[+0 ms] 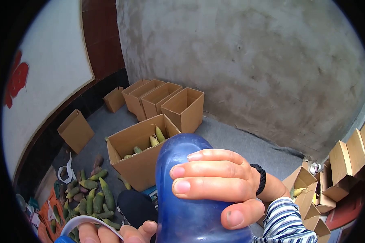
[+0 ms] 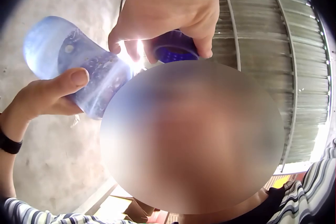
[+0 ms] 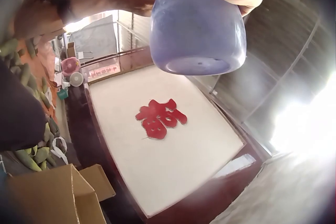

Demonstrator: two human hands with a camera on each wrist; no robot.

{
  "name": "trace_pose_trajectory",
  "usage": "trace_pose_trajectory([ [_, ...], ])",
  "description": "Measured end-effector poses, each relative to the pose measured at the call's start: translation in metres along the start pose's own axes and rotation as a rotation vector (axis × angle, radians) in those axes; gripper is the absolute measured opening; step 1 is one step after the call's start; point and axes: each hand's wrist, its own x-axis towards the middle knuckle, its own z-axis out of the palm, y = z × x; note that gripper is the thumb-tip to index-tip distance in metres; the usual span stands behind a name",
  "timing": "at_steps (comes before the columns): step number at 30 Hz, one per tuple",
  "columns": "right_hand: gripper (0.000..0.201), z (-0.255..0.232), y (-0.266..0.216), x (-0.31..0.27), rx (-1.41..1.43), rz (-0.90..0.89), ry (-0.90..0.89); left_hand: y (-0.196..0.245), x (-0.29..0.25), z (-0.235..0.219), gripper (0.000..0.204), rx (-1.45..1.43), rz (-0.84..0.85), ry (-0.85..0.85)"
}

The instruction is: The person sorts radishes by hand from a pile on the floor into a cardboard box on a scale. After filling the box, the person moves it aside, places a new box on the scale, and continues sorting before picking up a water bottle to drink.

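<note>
My right hand point(image 1: 219, 180) grips a translucent blue water bottle point(image 1: 182, 150), fingers across one side and the thumb below. In the left wrist view the bottle point(image 2: 86, 58) is tilted, its base up and its mouth end beside my blurred face; some liquid shows inside. The rounded base of the bottle point(image 3: 197, 50) faces the right wrist camera. My left hand point(image 2: 170, 8) holds a dark blue bottle cap point(image 2: 176, 45) between thumb and fingers, close to the bottle's mouth end. In the head view a white carrying loop point(image 1: 83, 220) lies over the fingers of my left hand point(image 1: 113, 234).
A cardboard box point(image 1: 138, 166) holding green-white radishes stands in front of me, several open boxes point(image 1: 184, 111) behind it. A heap of radishes point(image 1: 93, 198) lies on the floor at left. More cartons point(image 1: 344, 162) stand at right. A bare grey wall point(image 1: 247, 69) closes the back.
</note>
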Motion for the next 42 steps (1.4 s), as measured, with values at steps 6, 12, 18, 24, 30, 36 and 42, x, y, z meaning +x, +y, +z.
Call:
trace_pose_trajectory([
  [6,0.051,-0.006,-0.005,0.014,-0.043,-0.002,-0.021,0.001,0.008,0.003,0.033,-0.007,0.038,-0.057],
  [12,0.053,-0.005,-0.001,0.019,-0.047,-0.055,0.006,0.002,0.016,0.005,0.033,-0.019,0.076,-0.105],
  [18,0.053,-0.008,0.003,0.020,-0.038,-0.088,-0.028,0.000,0.018,0.006,0.033,-0.035,0.088,-0.112],
  [24,0.053,-0.009,0.001,0.018,-0.039,-0.047,-0.048,-0.003,0.016,0.005,0.032,-0.056,0.090,-0.096],
  [30,0.052,-0.002,0.004,0.014,-0.041,-0.060,-0.006,-0.003,0.014,0.007,0.031,-0.066,0.082,-0.054],
  [36,0.052,-0.003,0.006,0.016,-0.023,-0.060,-0.012,-0.004,0.023,0.012,0.029,-0.031,0.060,-0.054],
  [42,0.055,-0.001,0.006,0.020,-0.038,-0.071,0.019,-0.001,0.020,0.002,0.031,-0.085,0.084,-0.114],
])
